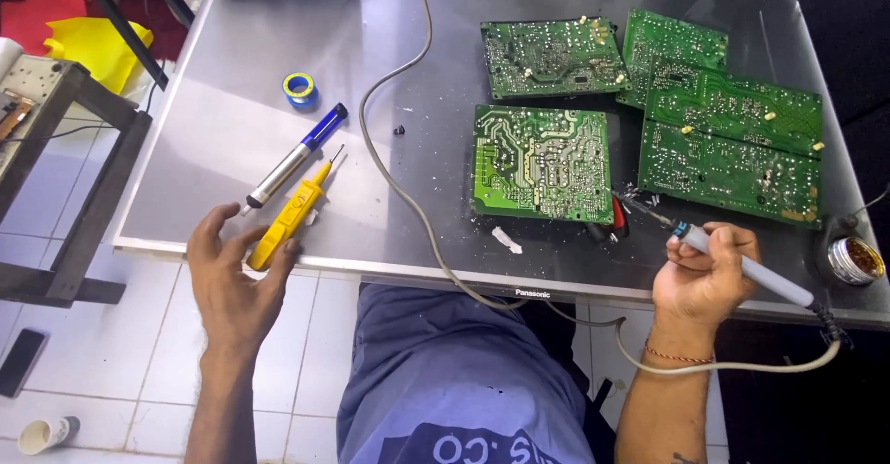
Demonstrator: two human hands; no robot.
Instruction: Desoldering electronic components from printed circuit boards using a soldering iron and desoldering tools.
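My right hand (702, 277) grips a soldering iron (742, 265) with a grey handle; its tip points at the lower right corner of a green circuit board (542, 161) lying solder side up. My left hand (232, 279) is spread open at the table's near edge, fingers touching the rear end of a yellow test-pen screwdriver (289, 214). A silver and blue desoldering pump (295, 156) lies just beyond the yellow tool.
Several more green circuit boards (732, 135) lie at the back right of the grey panel (232, 121) used as a table top. A solder spool (299, 87), a round flux tin (855, 260) and the iron's grey cord (408, 195) are also there.
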